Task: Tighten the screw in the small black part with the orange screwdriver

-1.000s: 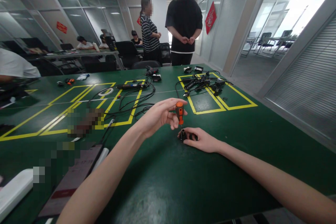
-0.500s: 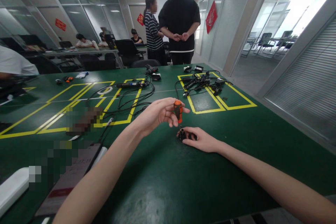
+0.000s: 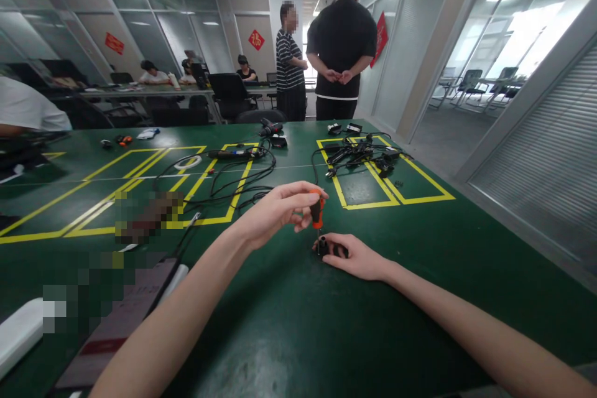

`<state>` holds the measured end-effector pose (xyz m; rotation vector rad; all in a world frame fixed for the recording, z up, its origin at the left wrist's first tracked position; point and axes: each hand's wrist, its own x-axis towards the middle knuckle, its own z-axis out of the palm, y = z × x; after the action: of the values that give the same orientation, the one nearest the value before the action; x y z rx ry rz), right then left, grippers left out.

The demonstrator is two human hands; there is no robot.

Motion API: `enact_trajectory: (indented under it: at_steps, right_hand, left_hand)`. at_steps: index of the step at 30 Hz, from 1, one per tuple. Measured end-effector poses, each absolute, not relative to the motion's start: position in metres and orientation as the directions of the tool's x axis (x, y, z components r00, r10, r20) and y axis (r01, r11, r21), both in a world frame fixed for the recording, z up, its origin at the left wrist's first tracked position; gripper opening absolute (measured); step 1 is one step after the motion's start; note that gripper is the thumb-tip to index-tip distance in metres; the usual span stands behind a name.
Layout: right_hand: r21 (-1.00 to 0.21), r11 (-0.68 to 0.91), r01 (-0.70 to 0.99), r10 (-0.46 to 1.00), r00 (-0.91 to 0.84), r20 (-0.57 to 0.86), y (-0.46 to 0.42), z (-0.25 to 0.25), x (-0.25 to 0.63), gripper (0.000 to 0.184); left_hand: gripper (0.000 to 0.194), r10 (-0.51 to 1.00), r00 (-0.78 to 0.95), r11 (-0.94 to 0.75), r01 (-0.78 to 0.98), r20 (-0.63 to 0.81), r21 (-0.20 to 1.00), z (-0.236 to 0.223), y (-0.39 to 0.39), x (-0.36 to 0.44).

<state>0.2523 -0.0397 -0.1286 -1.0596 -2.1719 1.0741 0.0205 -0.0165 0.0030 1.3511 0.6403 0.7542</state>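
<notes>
My left hand [image 3: 291, 205] grips the orange-and-black handle of a screwdriver [image 3: 318, 214], thumb and fingers closed about its top. The screwdriver stands almost upright, its thin shaft pointing down at a small black part [image 3: 323, 246]. My right hand [image 3: 357, 256] holds that black part against the green table [image 3: 289, 323], with its fingers curled round it. The part has a short round post sticking up; its lower side is hidden by my fingers. Whether the screwdriver's tip sits in a screw I cannot make out.
Black cables and parts [image 3: 359, 155] lie in a yellow-taped area at the back right. A power drill [image 3: 270, 129] is at the far edge. Left are a corded black tool [image 3: 233, 153], a white ring [image 3: 187, 163] and a blurred brown object [image 3: 152, 217]. People stand beyond the table.
My left thumb has come across the top of the screwdriver handle, where the fingers were more spread before. The right hand keeps holding the black part. The view has shifted slightly.
</notes>
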Motion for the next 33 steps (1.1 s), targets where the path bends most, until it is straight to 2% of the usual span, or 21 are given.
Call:
enact_trajectory:
  at_steps: [6,10,17,24,33]
  right_hand:
    - [-0.812,0.380,0.443,0.825,-0.559,0.081,-0.041,-0.127,0.251,0.034]
    - [-0.802,0.383,0.458,0.826,-0.558,0.076,-0.041,-0.125,0.250,0.036]
    - [-0.800,0.452,0.395,0.801,-0.574,0.170,-0.040,-0.126,0.250,0.032]
    - [-0.849,0.347,0.398,0.847,-0.522,0.101,-0.037,-0.133,0.248,0.052]
    - [-0.868,0.313,0.385,0.858,-0.506,0.084,-0.037,-0.136,0.247,0.051]
  left_hand:
    - [0.035,0.750,0.662,0.111,-0.140,0.010,0.984,0.002,-0.014,0.021]
    - [0.033,0.779,0.627,0.095,-0.119,0.001,0.988,0.004,-0.016,0.021]
    - [0.031,0.812,0.584,0.057,-0.087,0.004,0.995,0.005,-0.019,0.020]
    - [0.031,0.793,0.610,0.106,-0.164,0.016,0.981,0.003,-0.013,0.018]
    - [0.034,0.816,0.577,0.081,-0.109,-0.004,0.991,0.002,-0.018,0.020]
